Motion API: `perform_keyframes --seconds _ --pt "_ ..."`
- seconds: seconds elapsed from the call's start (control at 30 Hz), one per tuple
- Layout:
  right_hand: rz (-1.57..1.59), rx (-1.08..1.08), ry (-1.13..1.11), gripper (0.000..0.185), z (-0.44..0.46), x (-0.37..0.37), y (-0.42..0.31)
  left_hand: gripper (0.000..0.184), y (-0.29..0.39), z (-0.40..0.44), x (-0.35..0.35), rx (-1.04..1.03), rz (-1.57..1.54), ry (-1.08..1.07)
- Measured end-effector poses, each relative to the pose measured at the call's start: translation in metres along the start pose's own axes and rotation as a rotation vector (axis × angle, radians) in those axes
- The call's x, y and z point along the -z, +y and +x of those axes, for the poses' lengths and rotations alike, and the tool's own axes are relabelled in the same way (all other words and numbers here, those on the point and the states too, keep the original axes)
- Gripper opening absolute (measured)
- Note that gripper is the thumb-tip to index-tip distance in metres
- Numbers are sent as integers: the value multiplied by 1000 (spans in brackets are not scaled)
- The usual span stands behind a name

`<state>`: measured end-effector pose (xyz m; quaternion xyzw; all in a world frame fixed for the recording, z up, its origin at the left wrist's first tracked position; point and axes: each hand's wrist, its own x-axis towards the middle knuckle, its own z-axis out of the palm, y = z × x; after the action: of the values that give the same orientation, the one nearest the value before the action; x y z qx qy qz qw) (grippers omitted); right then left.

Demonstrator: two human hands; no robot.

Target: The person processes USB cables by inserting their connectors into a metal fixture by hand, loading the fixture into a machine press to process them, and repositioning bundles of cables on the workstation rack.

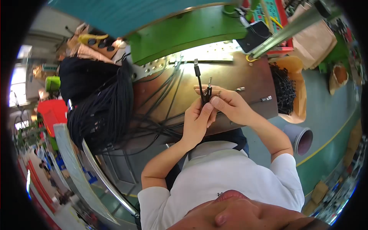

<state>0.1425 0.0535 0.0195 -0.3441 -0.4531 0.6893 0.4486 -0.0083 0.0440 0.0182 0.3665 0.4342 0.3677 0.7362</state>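
Both my hands meet over the brown tabletop [245, 73], fingers closed around black cable ends. From my left hand [196, 120] rises a black cable [199, 82] tipped with a flat metal plug [196, 62]. Thumb and fingers of my right hand [234, 105] pinch a second black connector [209, 92] with a metal tip, touching the left fingertips. How many cables lie inside the grip is hidden. More metal plugs, one [240, 89] close to my right hand and another [266, 98] near the table's right edge, lie on the surface.
A thick bundle of black cables [101, 111] hangs over the left side, with loose strands across the table. A green beam [188, 34] spans the back. At right are a paper bag [299, 96] of small black parts, a metal post [287, 30] and a grey bucket [303, 140].
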Motion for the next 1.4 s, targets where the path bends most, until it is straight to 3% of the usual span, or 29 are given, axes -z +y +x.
perform_keyframes --seconds 0.03,0.1,0.17,0.2,0.27,0.43,0.63,0.8,0.93,1.13,1.27,1.4 --pt "-1 -18 -28 34 6 6 1 21 -4 -1 6 13 -102 15" --pt "-536 77 -168 21 25 33 0 20 -9 -5 15 35 -308 33" --pt "-1019 232 146 22 51 35 -23 21 -11 -4 21 51 -360 59" --pt "-1028 223 129 22 67 48 -8 21 -13 -5 21 81 -399 66" --pt "-1772 534 287 34 87 79 36 23 -16 -5 22 147 -463 61" --pt "-1583 580 69 31 57 67 27 23 -8 -9 24 141 -480 52" --pt "-1578 576 129 19 47 49 26 23 -11 -5 25 187 -496 35" --pt "-1607 553 -82 14 50 50 29 23 -13 -7 28 194 -520 71" --pt "-1635 804 -52 18 41 20 9 23 -13 -8 29 235 -498 68" --pt "-1596 773 -64 15 41 22 6 23 -3 -23 29 245 -259 109" --pt "-1226 660 -84 15 43 8 20 23 1 -26 40 -41 -547 236" --pt "-1142 590 -95 15 40 12 36 23 2 -27 40 16 -639 114"
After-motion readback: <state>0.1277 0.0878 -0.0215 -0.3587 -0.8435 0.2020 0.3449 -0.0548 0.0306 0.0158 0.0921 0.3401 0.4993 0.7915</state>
